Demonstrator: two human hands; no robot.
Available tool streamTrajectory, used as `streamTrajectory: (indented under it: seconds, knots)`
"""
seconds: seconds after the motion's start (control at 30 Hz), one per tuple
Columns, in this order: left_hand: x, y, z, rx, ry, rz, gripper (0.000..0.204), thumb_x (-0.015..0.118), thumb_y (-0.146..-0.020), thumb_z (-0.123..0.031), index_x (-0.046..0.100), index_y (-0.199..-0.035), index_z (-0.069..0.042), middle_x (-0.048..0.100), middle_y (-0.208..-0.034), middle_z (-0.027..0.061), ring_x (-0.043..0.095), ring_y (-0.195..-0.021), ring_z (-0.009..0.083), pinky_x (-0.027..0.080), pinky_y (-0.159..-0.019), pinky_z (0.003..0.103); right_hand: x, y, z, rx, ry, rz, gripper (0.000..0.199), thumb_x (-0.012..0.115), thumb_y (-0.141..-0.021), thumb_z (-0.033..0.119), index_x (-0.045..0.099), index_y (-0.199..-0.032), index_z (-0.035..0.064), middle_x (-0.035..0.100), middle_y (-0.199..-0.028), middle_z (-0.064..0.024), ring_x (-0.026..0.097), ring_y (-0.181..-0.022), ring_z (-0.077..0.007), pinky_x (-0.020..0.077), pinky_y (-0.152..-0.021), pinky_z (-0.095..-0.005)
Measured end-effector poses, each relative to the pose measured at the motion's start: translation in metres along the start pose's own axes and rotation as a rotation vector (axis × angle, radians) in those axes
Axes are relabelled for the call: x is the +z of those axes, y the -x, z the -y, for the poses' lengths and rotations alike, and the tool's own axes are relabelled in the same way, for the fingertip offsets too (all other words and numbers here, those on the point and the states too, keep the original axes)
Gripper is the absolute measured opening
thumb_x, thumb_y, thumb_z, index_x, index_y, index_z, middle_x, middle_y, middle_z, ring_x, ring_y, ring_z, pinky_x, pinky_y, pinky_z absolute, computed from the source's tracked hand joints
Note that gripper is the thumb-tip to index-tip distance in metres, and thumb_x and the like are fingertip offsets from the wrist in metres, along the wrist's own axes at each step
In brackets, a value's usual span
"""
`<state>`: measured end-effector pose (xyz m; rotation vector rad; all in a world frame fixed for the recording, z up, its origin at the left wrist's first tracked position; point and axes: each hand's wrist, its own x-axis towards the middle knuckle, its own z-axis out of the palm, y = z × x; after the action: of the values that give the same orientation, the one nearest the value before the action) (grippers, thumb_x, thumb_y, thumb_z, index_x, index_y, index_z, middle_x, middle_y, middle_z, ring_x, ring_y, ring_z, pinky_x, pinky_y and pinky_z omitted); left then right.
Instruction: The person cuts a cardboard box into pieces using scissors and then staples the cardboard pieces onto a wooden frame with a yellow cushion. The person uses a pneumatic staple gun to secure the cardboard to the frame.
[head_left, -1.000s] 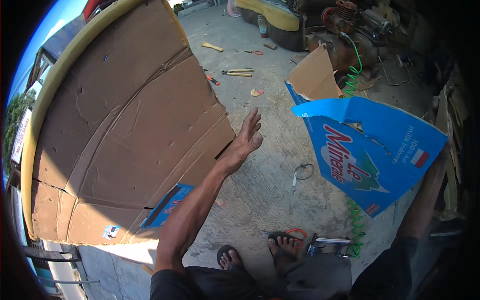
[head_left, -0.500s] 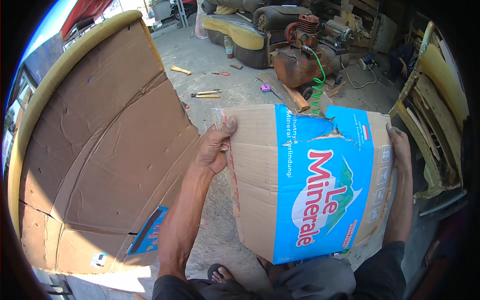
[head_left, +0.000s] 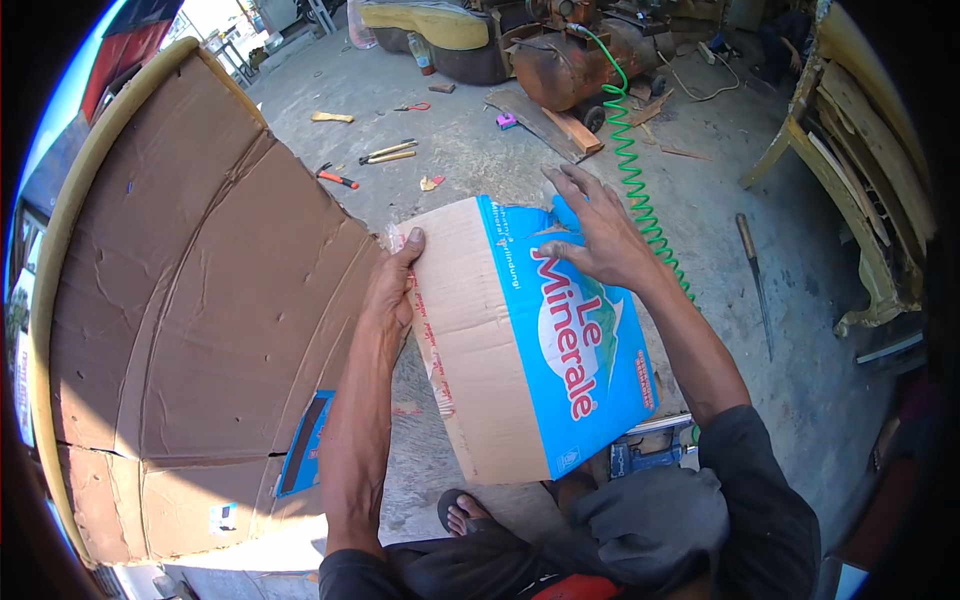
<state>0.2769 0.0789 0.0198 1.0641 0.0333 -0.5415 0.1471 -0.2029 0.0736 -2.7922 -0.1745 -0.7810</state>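
Note:
A cardboard sheet (head_left: 470,330), brown on the left with a blue printed panel, stands tilted in front of my lap. My left hand (head_left: 395,285) grips its left edge, thumb on the front face. Over the torn upper edge of the blue part is my right hand (head_left: 605,235), its fingers stretched and apart, the thumb near the printed face. Whether those fingers touch the cardboard I cannot tell. The sheet's right side is bent back out of sight. Left of it leans a large curved panel (head_left: 190,300) covered in brown cardboard, with yellow foam along its rim.
On the concrete floor lie a hammer (head_left: 338,178), yellow-handled pincers (head_left: 388,153), a purple tape measure (head_left: 506,121) and a long wooden-handled tool (head_left: 747,237). A green coiled hose (head_left: 625,150) trails from a rusty compressor (head_left: 570,70). At right stands a wooden furniture frame (head_left: 880,190).
My right hand has left the sheet's right edge and moved left to its torn upper edge. The sheet has shifted left and its right side has folded back. The left hand still grips it.

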Motion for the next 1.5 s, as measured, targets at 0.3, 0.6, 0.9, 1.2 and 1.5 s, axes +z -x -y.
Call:
streamTrajectory:
  seconds: [0.3, 0.6, 0.9, 1.2, 1.5]
  knots:
    - [-0.086, 0.017, 0.057, 0.23, -0.921, -0.639, 0.034, 0.074, -0.09, -0.021, 0.071, -0.112, 0.004, 0.074, -0.106, 0.019, 0.072, -0.095, 0.0271, 0.054, -0.086, 0.04, 0.071, 0.28, 0.019, 0.805, -0.488, 0.485, 0.019, 0.065, -0.088, 0.016, 0.07, -0.096, -0.0009, 0.07, -0.084, -0.0211, 0.072, -0.08, -0.0358, 0.055, -0.073, -0.0452]
    - [-0.071, -0.006, 0.052, 0.344, -0.845, -0.555, 0.037, 0.074, -0.091, -0.021, 0.067, -0.118, 0.004, 0.074, -0.106, 0.0175, 0.071, -0.095, 0.0258, 0.053, -0.087, 0.038, 0.113, 0.337, 0.053, 0.134, -0.192, 0.708, 0.032, 0.061, -0.085, 0.016, 0.06, -0.114, 0.0025, 0.063, -0.108, -0.0143, 0.063, -0.1, -0.0335, 0.0545, -0.078, -0.0485]
    - [0.006, -0.002, -0.002, 0.567, -0.653, -0.345, 0.041, 0.075, -0.091, -0.026, 0.067, -0.116, 0.005, 0.073, -0.106, 0.0136, 0.068, -0.092, 0.0202, 0.053, -0.082, 0.035, 0.132, 0.323, 0.023, -0.075, -0.035, 0.933, 0.031, 0.061, -0.085, 0.022, 0.062, -0.111, 0.0047, 0.068, -0.104, -0.0148, 0.069, -0.097, -0.0309, 0.0599, -0.071, -0.0428]
    - [0.007, -0.011, -0.01, 0.433, -0.299, -0.132, 0.037, 0.07, -0.096, -0.018, 0.061, -0.123, 0.005, 0.07, -0.113, 0.0135, 0.068, -0.095, 0.0193, 0.054, -0.086, 0.033, 0.037, 0.269, -0.015, 0.518, 0.017, 1.012, 0.031, 0.068, -0.081, 0.021, 0.069, -0.103, 0.0001, 0.072, -0.093, -0.0259, 0.072, -0.085, -0.0378, 0.0563, -0.075, -0.0477]
    - [-0.105, -0.052, 0.131, 0.079, -0.17, -0.467, 0.072, 0.072, -0.09, -0.015, 0.03, -0.145, 0.007, 0.056, -0.129, 0.023, 0.063, -0.11, 0.0314, 0.057, -0.089, 0.045, 0.029, 0.364, 0.033, 1.314, -0.93, 0.714, 0.041, 0.077, -0.086, 0.038, 0.066, -0.098, 0.0006, 0.066, -0.079, -0.0064, 0.062, -0.069, -0.0155, 0.0488, -0.06, -0.0325]
